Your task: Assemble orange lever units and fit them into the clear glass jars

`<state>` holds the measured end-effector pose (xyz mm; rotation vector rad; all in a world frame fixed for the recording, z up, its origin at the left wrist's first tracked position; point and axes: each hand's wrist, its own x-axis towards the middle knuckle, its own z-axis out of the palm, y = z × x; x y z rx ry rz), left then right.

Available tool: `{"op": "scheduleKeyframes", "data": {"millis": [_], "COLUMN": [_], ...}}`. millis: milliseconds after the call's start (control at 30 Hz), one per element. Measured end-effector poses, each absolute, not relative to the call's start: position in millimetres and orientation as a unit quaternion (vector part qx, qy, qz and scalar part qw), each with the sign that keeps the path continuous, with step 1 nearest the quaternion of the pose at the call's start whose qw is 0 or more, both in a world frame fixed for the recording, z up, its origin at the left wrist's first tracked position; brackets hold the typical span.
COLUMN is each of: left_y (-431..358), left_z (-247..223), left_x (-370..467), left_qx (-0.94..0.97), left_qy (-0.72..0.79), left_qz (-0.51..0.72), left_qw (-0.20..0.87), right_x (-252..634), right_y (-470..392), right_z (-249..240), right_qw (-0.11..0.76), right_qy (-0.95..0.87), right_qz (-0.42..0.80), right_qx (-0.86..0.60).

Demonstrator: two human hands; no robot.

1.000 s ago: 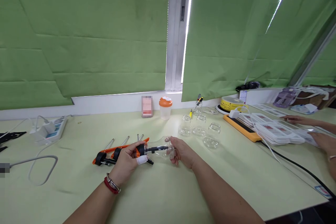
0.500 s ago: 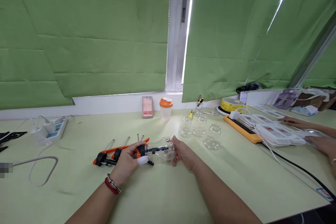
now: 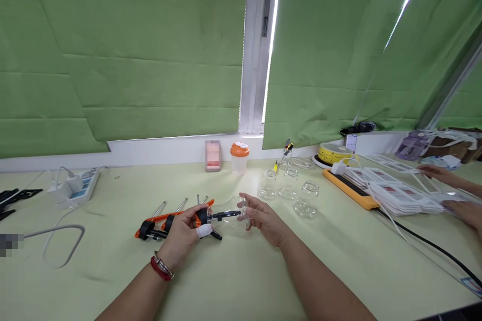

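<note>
My left hand (image 3: 184,234), with white tape on the thumb, grips a black-and-orange bottle top (image 3: 202,216) at the neck of a clear bottle (image 3: 229,204). The bottle lies sideways above the table, and a black stem (image 3: 228,214) from the top runs inside it. At the base end, my right hand (image 3: 265,218) holds the bottle with its fingers curled around the rim. Behind and left of my left hand lie more black-and-orange bottle tops (image 3: 145,230) with metal rods. Several of their parts are hidden by that hand.
Three clear bottles (image 3: 306,205) stand upright to the right, near a jar with screwdrivers (image 3: 286,153). An orange-lidded cup (image 3: 239,160) is at the back. A power strip (image 3: 350,189) and white card stacks (image 3: 395,195) lie right, where another person's hands (image 3: 461,210) work.
My right hand's fingers have shifted and spread along the bottle's base. My left hand keeps its hold on the bottle top. The other person's far hand has moved slightly over the cards.
</note>
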<state>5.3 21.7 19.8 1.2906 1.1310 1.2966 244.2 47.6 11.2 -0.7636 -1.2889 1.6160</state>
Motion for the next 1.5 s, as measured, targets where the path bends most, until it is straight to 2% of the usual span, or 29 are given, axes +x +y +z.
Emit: {"op": "scheduleKeyframes", "data": {"millis": [467, 700, 1267, 1500], "left_y": [23, 22, 24, 22], "left_z": [17, 21, 15, 16], "left_x": [5, 7, 5, 6], "left_qx": [0.539, 0.514, 0.538, 0.548], "left_qy": [0.462, 0.467, 0.452, 0.455], "left_qz": [0.514, 0.529, 0.518, 0.508], "left_qw": [0.481, 0.488, 0.488, 0.484], "right_x": [241, 248, 243, 244], "right_y": [55, 46, 52, 57], "right_z": [-3, 11, 4, -4], "right_qw": [0.406, 0.442, 0.427, 0.393], "right_qy": [-0.529, -0.563, -0.518, -0.526], "right_qz": [0.653, 0.622, 0.662, 0.659], "right_qx": [-0.359, -0.318, -0.333, -0.366]}}
